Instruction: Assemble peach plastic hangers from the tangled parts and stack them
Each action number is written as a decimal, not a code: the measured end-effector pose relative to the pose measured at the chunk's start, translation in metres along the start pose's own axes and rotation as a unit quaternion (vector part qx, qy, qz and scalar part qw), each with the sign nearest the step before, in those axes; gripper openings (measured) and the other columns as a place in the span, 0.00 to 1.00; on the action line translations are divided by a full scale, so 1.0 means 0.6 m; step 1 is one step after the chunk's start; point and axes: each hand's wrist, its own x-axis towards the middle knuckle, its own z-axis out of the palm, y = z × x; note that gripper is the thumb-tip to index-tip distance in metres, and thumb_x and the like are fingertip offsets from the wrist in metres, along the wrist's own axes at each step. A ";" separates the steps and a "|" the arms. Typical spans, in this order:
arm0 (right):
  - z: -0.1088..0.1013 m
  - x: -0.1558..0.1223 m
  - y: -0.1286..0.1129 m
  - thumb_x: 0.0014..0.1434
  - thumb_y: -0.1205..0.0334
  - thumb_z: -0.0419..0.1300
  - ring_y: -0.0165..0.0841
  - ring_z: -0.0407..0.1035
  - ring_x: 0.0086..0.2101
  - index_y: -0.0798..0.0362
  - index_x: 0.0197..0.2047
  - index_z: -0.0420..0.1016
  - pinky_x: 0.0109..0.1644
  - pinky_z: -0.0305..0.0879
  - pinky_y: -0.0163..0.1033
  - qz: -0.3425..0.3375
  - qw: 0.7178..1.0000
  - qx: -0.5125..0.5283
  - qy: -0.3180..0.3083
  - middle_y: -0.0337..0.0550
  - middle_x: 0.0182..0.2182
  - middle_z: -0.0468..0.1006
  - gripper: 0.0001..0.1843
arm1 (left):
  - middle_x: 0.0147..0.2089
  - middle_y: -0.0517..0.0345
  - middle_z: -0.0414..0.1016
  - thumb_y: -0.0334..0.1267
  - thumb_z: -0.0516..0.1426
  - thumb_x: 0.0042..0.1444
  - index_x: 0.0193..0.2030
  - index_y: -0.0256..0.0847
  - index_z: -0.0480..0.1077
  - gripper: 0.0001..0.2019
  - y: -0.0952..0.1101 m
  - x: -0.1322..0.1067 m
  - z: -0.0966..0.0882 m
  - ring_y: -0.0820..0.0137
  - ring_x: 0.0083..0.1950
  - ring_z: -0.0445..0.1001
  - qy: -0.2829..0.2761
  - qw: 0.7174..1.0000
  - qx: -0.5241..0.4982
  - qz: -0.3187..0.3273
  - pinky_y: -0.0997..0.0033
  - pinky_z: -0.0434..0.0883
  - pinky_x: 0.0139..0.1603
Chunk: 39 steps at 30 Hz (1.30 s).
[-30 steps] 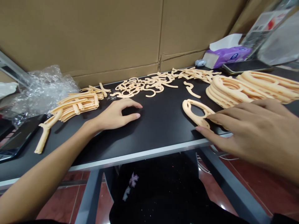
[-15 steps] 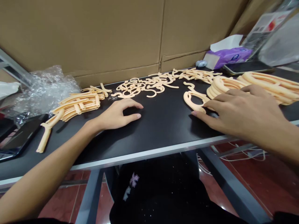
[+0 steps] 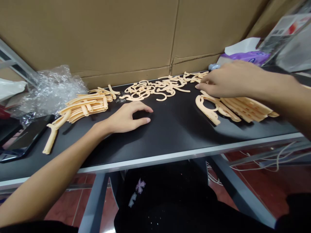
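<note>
My left hand (image 3: pixel 130 118) rests on the black tabletop (image 3: pixel 167 129), thumb and forefinger apart, with nothing between them. My right hand (image 3: pixel 228 79) reaches over the right side, fingertips pinched together at the right end of a spread of small peach hook-shaped plastic pieces (image 3: pixel 161 96). What the pinch holds, if anything, is hidden. Under and in front of that hand lies a row of larger peach plastic pieces (image 3: pixel 245 108). The nearest, with a round opening, is a looped piece (image 3: pixel 205 111). Beyond my left hand is a pile of long peach bars (image 3: pixel 85 106).
A forked peach piece (image 3: pixel 51 137) lies by a dark phone-like device (image 3: pixel 26 139) at left. Crumpled clear plastic (image 3: pixel 55 87) sits behind. Cardboard (image 3: pixel 109 35) walls the back. A purple tissue pack (image 3: pixel 252 57) stands at the far right. The table's metal edge (image 3: pixel 157 159) runs in front.
My right hand has lifted off the looped piece and moved back and slightly left, to the small hook pieces. My left hand stays in place on the table; the view has shifted slightly.
</note>
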 end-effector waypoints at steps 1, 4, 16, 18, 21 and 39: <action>0.003 0.018 -0.004 0.70 0.54 0.56 0.45 0.77 0.42 0.58 0.49 0.88 0.42 0.54 0.47 0.004 0.997 -0.027 -0.068 0.60 0.41 0.85 0.22 | 0.59 0.48 0.81 0.48 0.59 0.65 0.57 0.38 0.78 0.20 0.000 0.000 0.000 0.61 0.60 0.78 -0.001 1.000 0.002 0.002 0.57 0.70 0.68; 0.012 0.053 -0.019 0.71 0.59 0.57 0.46 0.76 0.51 0.58 0.54 0.86 0.46 0.54 0.49 0.023 0.988 -0.053 -0.141 0.62 0.52 0.84 0.20 | 0.58 0.48 0.81 0.47 0.59 0.66 0.57 0.38 0.78 0.20 0.000 0.000 0.000 0.60 0.60 0.78 -0.003 1.000 0.007 0.007 0.56 0.70 0.68; 0.011 0.095 -0.033 0.62 0.62 0.61 0.48 0.79 0.48 0.54 0.59 0.84 0.52 0.69 0.50 -0.042 0.982 0.163 -0.091 0.56 0.51 0.86 0.24 | 0.56 0.48 0.81 0.46 0.60 0.65 0.54 0.39 0.79 0.17 -0.004 0.002 0.005 0.61 0.59 0.78 0.004 1.000 0.005 0.027 0.55 0.70 0.67; 0.004 0.093 -0.036 0.62 0.56 0.62 0.49 0.80 0.47 0.52 0.64 0.81 0.53 0.71 0.53 -0.038 0.973 0.213 -0.085 0.53 0.50 0.86 0.28 | 0.56 0.48 0.81 0.46 0.60 0.65 0.53 0.40 0.79 0.16 -0.005 0.002 0.006 0.61 0.59 0.78 0.005 1.000 0.004 0.027 0.54 0.71 0.67; -0.007 0.067 -0.036 0.60 0.53 0.62 0.51 0.80 0.45 0.51 0.66 0.79 0.53 0.72 0.56 -0.059 0.968 0.232 -0.070 0.51 0.47 0.87 0.32 | 0.55 0.48 0.81 0.46 0.60 0.65 0.53 0.40 0.79 0.16 -0.006 0.002 0.008 0.61 0.58 0.78 0.007 1.000 0.004 0.029 0.54 0.71 0.66; -0.005 -0.004 -0.034 0.61 0.53 0.62 0.47 0.79 0.40 0.46 0.52 0.86 0.43 0.71 0.50 -0.177 0.970 0.165 -0.003 0.48 0.44 0.87 0.19 | 0.55 0.53 0.83 0.48 0.58 0.65 0.52 0.43 0.79 0.16 0.012 -0.005 -0.031 0.61 0.56 0.80 -0.029 0.999 0.036 0.009 0.59 0.73 0.62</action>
